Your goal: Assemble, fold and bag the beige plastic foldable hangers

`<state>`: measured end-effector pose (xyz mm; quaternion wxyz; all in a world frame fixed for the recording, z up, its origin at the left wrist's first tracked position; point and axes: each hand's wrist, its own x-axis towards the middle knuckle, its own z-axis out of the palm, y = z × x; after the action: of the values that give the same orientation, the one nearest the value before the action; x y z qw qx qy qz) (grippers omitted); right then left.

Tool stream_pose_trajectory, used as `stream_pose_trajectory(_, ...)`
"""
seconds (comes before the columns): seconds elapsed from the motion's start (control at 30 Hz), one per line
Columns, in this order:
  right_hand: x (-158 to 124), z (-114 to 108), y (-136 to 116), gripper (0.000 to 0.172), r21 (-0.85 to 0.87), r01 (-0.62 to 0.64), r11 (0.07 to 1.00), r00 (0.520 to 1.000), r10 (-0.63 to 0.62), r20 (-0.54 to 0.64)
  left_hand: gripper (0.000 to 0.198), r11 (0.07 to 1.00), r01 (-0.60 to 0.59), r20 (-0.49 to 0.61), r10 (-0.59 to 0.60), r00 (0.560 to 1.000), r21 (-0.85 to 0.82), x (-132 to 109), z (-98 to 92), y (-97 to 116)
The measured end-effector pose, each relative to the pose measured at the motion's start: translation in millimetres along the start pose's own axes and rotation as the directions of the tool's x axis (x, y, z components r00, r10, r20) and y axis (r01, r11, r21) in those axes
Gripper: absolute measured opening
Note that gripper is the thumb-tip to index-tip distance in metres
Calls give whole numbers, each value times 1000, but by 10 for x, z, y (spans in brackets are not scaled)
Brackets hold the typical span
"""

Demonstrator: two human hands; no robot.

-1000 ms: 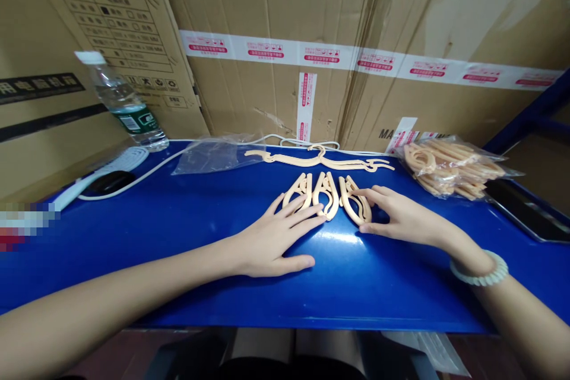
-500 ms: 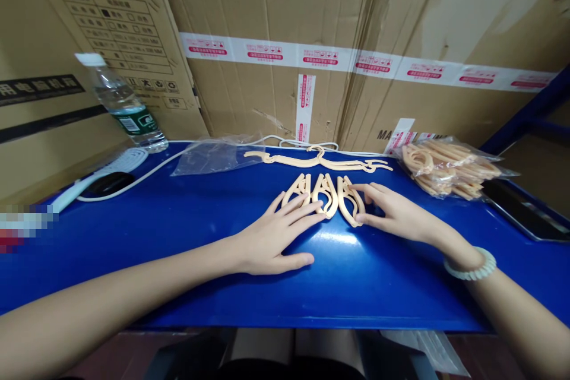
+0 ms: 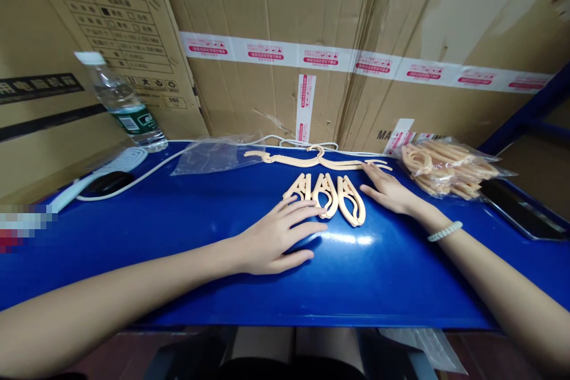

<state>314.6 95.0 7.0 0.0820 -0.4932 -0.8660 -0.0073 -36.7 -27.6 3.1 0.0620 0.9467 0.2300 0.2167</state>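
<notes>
Three folded peach plastic hangers [image 3: 327,195] lie side by side on the blue table [image 3: 178,237]. My left hand [image 3: 276,238] rests flat beside them, fingers spread, fingertips touching the leftmost folded hanger. My right hand [image 3: 386,190] lies open just right of the row, its fingers stretched toward the right end of an unfolded peach hanger [image 3: 318,160] that lies across the table behind the row. A pale bead bracelet [image 3: 444,231] is on my right wrist.
A clear bag of more peach hangers [image 3: 449,167] sits at the right. An empty clear bag [image 3: 214,154] lies left of the unfolded hanger. A water bottle [image 3: 122,104], a white cable and a black object [image 3: 107,181] are at the left. Cardboard boxes [image 3: 312,41] stand behind.
My right hand let go of the rightmost folded hanger and moved back and right toward the unfolded hanger. The left hand stayed nearly still.
</notes>
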Motion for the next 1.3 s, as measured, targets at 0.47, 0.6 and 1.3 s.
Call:
stream_pose_trajectory(0.47, -43, -115, 10, 31, 42, 81, 996, 975, -71, -211, 33, 998, -53, -148, 47, 988, -37, -9, -19, 15)
stream_pose_trajectory(0.6, -60, -174, -23, 25, 127, 50, 991, 959, -12, -283, 32, 993, -19, -215, -6, 977, -116, -21, -35, 5)
stream_pose_trajectory(1.3, -440, -758, -529, 26, 329, 82, 941, 916, 59, -397, 52, 376, 223, -210, -819, 534, -900, 99, -166, -309)
